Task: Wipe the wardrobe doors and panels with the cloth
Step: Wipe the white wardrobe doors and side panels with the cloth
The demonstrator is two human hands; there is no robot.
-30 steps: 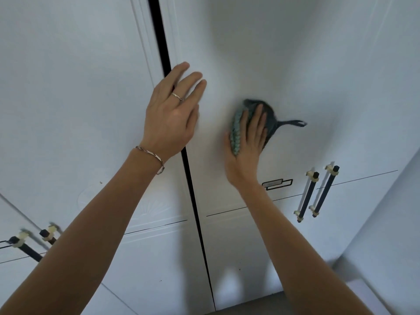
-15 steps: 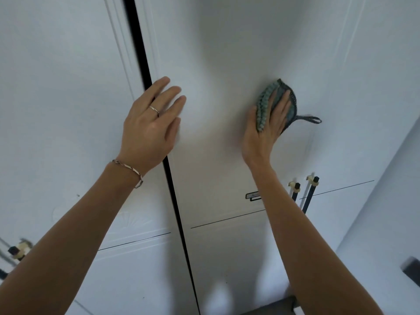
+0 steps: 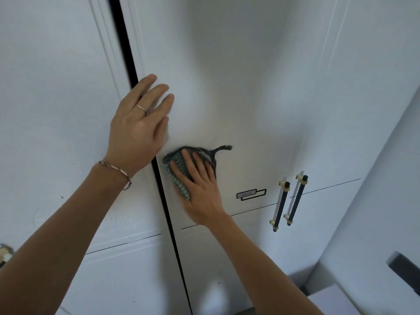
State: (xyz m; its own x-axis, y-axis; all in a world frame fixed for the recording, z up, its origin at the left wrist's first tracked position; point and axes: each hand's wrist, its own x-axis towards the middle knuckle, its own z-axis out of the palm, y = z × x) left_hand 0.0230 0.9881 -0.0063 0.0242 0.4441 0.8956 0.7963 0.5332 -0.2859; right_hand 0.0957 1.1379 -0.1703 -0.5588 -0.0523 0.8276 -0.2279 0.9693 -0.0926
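Wardrobe doors (image 3: 261,92), white, filled the view. Left hand (image 3: 136,130) lay flat, fingers straight, across the dark gap between two doors. Right hand (image 3: 200,189) pressed a dark knitted cloth (image 3: 179,176) flat against the right door, just beside that gap.

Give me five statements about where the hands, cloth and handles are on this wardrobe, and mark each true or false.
1. The right hand presses the cloth flat against the wardrobe door. True.
2. The left hand holds the cloth. False: it lies open on the door, across the dark gap between doors, holding nothing.
3. The cloth's loop sticks out toward the upper right. True.
4. The two dark bar handles are left of the cloth. False: they are to its right.
5. The left hand wears a ring. True.
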